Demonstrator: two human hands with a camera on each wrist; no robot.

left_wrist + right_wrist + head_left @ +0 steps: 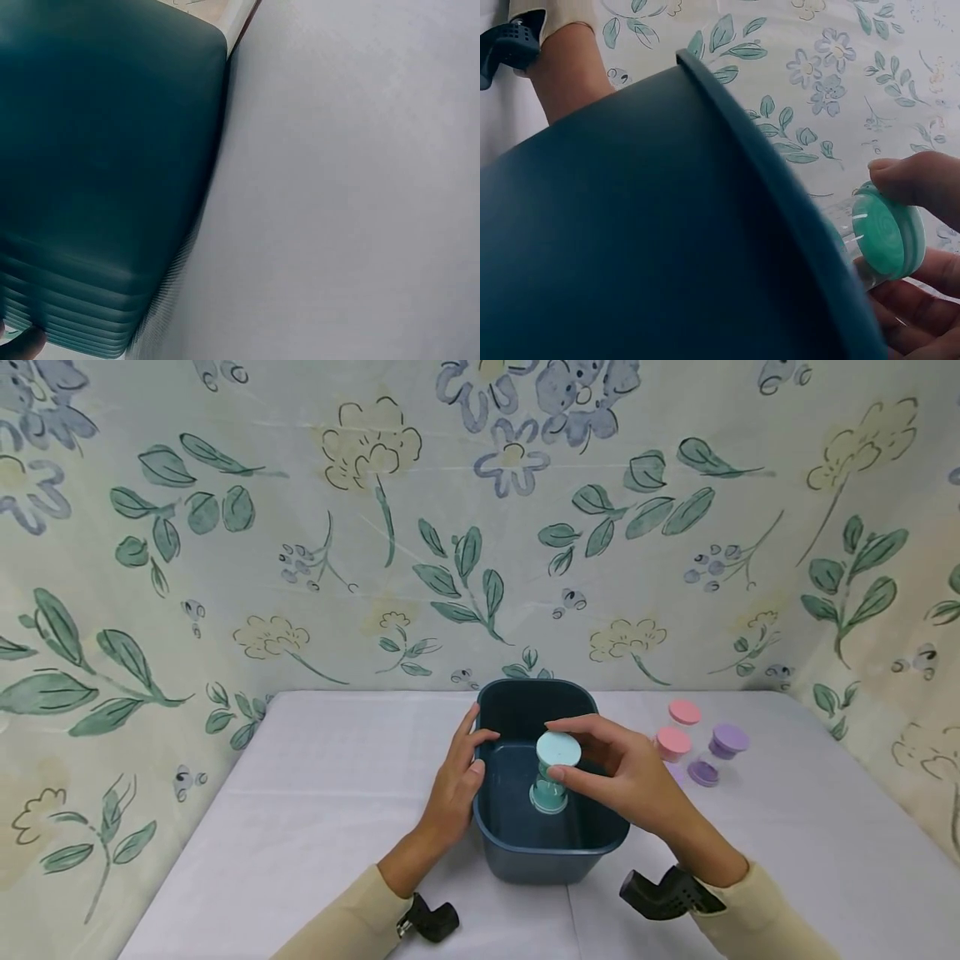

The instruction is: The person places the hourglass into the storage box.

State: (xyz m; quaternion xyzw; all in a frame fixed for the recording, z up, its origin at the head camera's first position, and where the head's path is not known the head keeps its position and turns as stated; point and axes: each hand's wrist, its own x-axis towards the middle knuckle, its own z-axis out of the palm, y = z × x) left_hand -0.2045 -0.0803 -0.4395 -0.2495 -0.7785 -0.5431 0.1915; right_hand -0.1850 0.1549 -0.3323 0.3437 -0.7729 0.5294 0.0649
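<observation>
On the white table [315, 793], centre: one dark blue tub [525, 852], open top, wall upright.

Item 1, your left hand [453, 781]: fingers curled over the tub's left rim, steadying it.

Item 2, your right hand [622, 772]: fingertips and thumb pinched round the teal-lidded jar [555, 768], held above the tub floor, inside the walls, lid up and roughly upright.

Item 3, right of the tub, apart from it: two pink-lidded jars [673, 742] and two purple ones [727, 739], standing on the table.

Step in hand, by judgement: placing the teal jar into the tub. The next move calls for lowering it straight until its base sits on the floor, then easing your pinch apart while your left hand holds the tub.
</observation>
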